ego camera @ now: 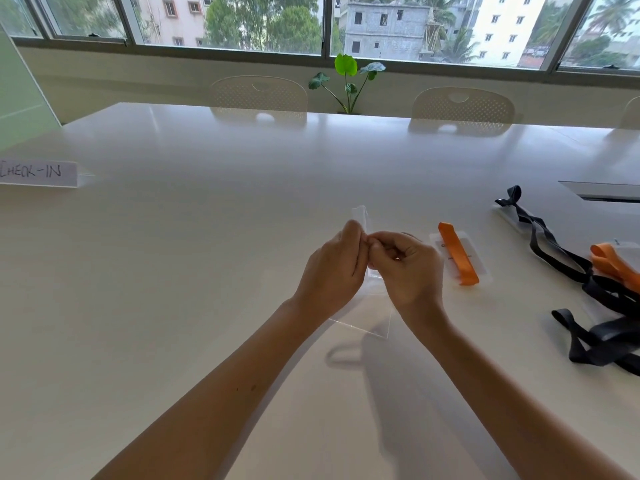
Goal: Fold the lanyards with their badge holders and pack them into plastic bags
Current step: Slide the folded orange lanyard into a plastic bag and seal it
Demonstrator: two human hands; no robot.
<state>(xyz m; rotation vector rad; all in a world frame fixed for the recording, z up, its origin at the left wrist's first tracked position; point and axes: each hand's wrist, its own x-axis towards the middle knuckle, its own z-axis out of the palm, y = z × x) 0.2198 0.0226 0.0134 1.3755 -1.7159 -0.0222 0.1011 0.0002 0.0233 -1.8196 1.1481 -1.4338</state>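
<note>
A clear plastic bag [375,315] hangs above the white table [207,220] in the middle of the view. My left hand [334,268] and my right hand [407,268] both pinch its top edge, fingertips close together. Just to the right lies a folded orange lanyard on its badge holder [459,254]. Farther right sit a black lanyard with a badge holder [540,233], another orange lanyard [613,263] and a heap of black lanyards [602,337].
A paper sign reading CHECK-IN [38,173] stands at the left. A cable hatch [604,192] is set into the table at the right. Two white chairs [258,93] and a small green plant [349,81] are at the far edge under the windows.
</note>
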